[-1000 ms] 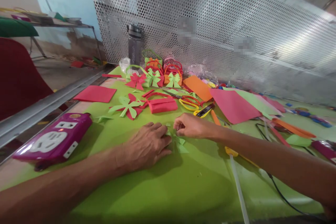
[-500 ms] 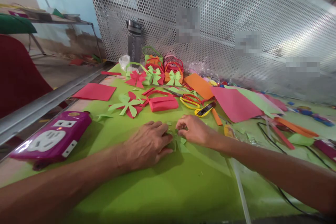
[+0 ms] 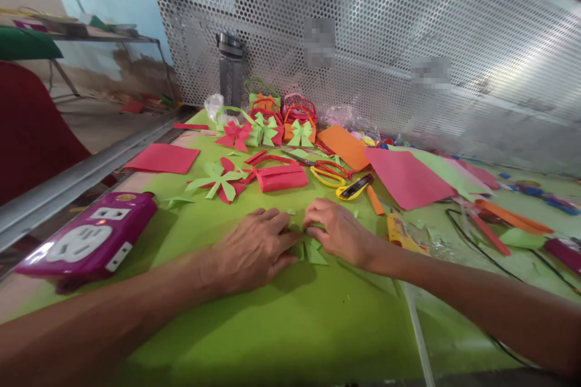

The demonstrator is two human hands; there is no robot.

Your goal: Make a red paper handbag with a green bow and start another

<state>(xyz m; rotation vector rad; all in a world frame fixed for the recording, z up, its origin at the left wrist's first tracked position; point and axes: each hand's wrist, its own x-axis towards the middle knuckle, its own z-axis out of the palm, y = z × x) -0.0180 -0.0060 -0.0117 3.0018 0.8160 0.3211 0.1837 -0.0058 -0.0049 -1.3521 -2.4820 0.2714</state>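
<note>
In the middle of the green tabletop my left hand (image 3: 261,247) rests with its fingers bent and close together, its thumb beside green paper scraps (image 3: 316,254). My right hand (image 3: 339,233) faces it, fingers closed in a pinch almost touching the left fingertips. What either hand pinches is hidden or too small to make out. A small red paper purse (image 3: 282,178) with a handle lies just beyond them. To its left is a green petal-shaped cutout (image 3: 218,180) on top of a red one. Yellow-and-red-handled scissors (image 3: 327,174) and a yellow utility knife (image 3: 354,187) lie behind my right hand.
A purple power strip (image 3: 91,236) occupies the left edge. Small bags with bows (image 3: 302,133) and a grey bottle (image 3: 231,72) stand along the perforated metal panel (image 3: 272,12). Pink sheets (image 3: 408,175), a yellow glue gun (image 3: 402,233) and a black cable (image 3: 485,254) are at right.
My right hand has shifted slightly and its fingers have drawn closer to the left fingertips. More of the green triangular scrap shows below it. My left hand stays almost where it was.
</note>
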